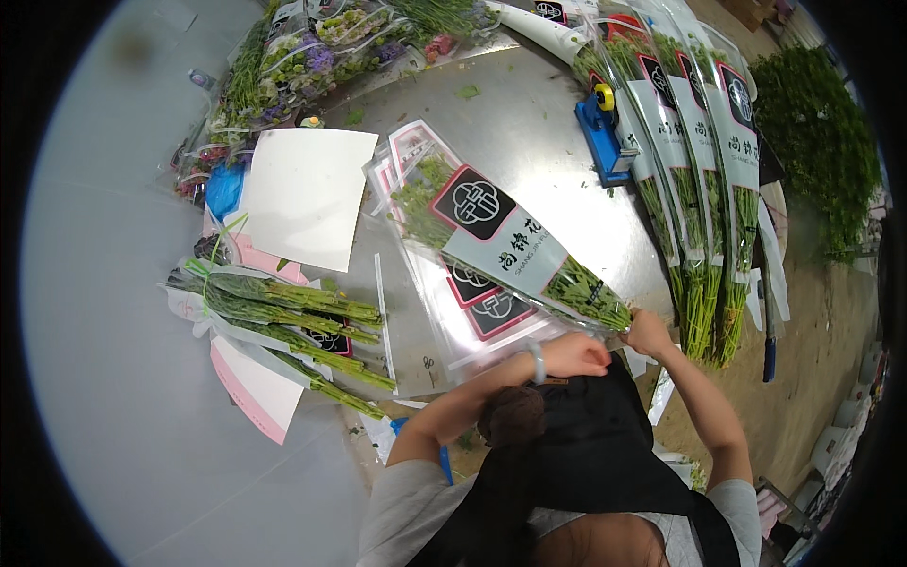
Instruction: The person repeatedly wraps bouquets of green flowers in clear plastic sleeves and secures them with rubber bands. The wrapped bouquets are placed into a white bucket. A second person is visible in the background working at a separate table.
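A flower bunch in a printed clear sleeve (496, 227) lies slanted across the metal table, leafy tops up left, stems toward me. My right hand (646, 333) grips the stem end at the sleeve's narrow mouth. Just left of it, at the table's near edge, my left hand (575, 354) has curled fingers in front of my black apron (581, 425). Its fingertips are partly hidden, so whether it holds anything is unclear. Beneath the bunch lies a stack of flat printed sleeves (496, 315).
Several sleeved bunches (698, 191) line the right edge, beside a blue tape dispenser (602, 138) with yellow tape. At left are a stem bundle tied with green string (305, 319) and a white sheet (312, 198). Wrapped mixed flowers (312, 60) lie at the far left of the metal table (496, 92).
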Demonstrator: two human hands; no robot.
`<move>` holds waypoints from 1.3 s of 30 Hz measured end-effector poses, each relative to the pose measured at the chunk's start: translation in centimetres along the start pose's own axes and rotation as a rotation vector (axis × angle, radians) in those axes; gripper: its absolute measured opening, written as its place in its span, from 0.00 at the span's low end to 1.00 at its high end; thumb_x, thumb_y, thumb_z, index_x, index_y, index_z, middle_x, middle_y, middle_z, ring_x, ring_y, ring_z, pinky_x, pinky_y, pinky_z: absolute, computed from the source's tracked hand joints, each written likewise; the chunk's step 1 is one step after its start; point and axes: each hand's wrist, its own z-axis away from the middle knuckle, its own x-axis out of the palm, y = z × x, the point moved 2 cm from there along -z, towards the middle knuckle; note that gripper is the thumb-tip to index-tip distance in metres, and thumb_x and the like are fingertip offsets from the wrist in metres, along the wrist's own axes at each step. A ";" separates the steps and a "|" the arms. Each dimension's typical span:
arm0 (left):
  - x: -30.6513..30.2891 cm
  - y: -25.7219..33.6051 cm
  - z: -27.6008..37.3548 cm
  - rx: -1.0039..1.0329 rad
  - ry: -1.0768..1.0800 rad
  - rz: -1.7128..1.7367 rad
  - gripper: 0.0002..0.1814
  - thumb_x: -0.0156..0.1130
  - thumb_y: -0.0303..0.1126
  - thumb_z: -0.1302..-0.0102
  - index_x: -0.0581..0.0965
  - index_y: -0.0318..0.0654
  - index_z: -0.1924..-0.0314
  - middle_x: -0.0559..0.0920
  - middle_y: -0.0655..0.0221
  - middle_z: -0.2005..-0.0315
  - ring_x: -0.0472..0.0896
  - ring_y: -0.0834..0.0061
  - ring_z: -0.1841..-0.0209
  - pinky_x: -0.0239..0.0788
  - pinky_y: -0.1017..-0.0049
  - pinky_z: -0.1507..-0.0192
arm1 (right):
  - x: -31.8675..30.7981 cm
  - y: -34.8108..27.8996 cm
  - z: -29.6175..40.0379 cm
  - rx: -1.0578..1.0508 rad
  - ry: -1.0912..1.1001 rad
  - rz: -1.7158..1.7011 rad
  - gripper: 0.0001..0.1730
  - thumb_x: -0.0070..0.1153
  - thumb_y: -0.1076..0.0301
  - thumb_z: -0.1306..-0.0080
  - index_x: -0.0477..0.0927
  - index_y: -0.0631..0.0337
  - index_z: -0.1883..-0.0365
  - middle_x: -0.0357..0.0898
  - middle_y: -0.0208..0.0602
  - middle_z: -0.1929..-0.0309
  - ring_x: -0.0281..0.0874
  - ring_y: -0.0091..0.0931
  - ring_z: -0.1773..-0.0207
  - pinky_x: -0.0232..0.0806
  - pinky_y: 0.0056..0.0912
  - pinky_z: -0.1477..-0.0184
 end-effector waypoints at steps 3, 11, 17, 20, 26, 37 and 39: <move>-1.1 6.6 -2.4 0.259 0.247 -0.826 0.40 0.69 0.42 0.59 0.65 0.32 0.47 0.70 0.55 0.51 0.66 0.63 0.45 0.53 0.65 0.42 | 0.0 0.3 0.0 -0.071 0.042 0.054 0.19 0.55 0.67 0.55 0.73 0.70 0.66 0.75 0.54 0.74 0.74 0.46 0.68 0.67 0.44 0.64; -6.9 5.3 -9.7 -0.037 0.118 -1.200 0.19 0.64 0.34 0.60 0.71 0.35 0.66 0.78 0.60 0.71 0.77 0.63 0.65 0.66 0.67 0.59 | -6.7 -0.8 -1.6 -0.142 0.040 0.096 0.13 0.53 0.66 0.55 0.74 0.66 0.72 0.75 0.51 0.76 0.75 0.43 0.69 0.67 0.43 0.65; -11.2 7.4 -10.8 -0.117 0.266 -1.195 0.14 0.61 0.35 0.58 0.73 0.36 0.71 0.78 0.58 0.76 0.78 0.60 0.71 0.70 0.67 0.67 | -12.3 -1.1 -6.3 -0.355 -0.133 -0.025 0.35 0.60 0.47 0.55 0.71 0.70 0.59 0.75 0.54 0.68 0.73 0.44 0.60 0.65 0.40 0.58; -13.8 8.7 -11.6 -0.152 0.400 -1.184 0.14 0.61 0.37 0.58 0.73 0.38 0.71 0.79 0.57 0.76 0.78 0.59 0.71 0.69 0.64 0.68 | -18.2 -1.5 -12.7 -0.285 0.300 -0.392 0.32 0.59 0.49 0.53 0.74 0.68 0.58 0.76 0.49 0.73 0.75 0.41 0.65 0.66 0.37 0.59; -16.1 10.4 -13.2 -0.244 0.413 -1.163 0.17 0.63 0.38 0.59 0.74 0.37 0.69 0.78 0.55 0.74 0.77 0.57 0.69 0.69 0.63 0.66 | -18.5 0.5 -24.9 -0.138 0.185 -0.837 0.17 0.62 0.59 0.53 0.80 0.65 0.72 0.79 0.38 0.73 0.74 0.24 0.71 0.64 0.27 0.67; -21.1 14.2 -14.0 -0.248 0.472 -0.947 0.19 0.64 0.39 0.62 0.76 0.37 0.69 0.78 0.54 0.74 0.77 0.56 0.70 0.69 0.66 0.65 | -16.4 -0.9 -6.5 -0.169 0.306 -0.947 0.08 0.59 0.66 0.48 0.81 0.62 0.74 0.77 0.32 0.81 0.69 0.17 0.77 0.61 0.23 0.73; -21.7 15.1 -13.6 -0.199 0.391 -0.841 0.17 0.64 0.38 0.64 0.76 0.36 0.72 0.78 0.54 0.75 0.77 0.56 0.70 0.69 0.67 0.65 | -14.5 0.3 -9.8 -0.136 0.368 -0.891 0.07 0.58 0.69 0.48 0.81 0.62 0.73 0.77 0.35 0.81 0.72 0.21 0.77 0.63 0.26 0.73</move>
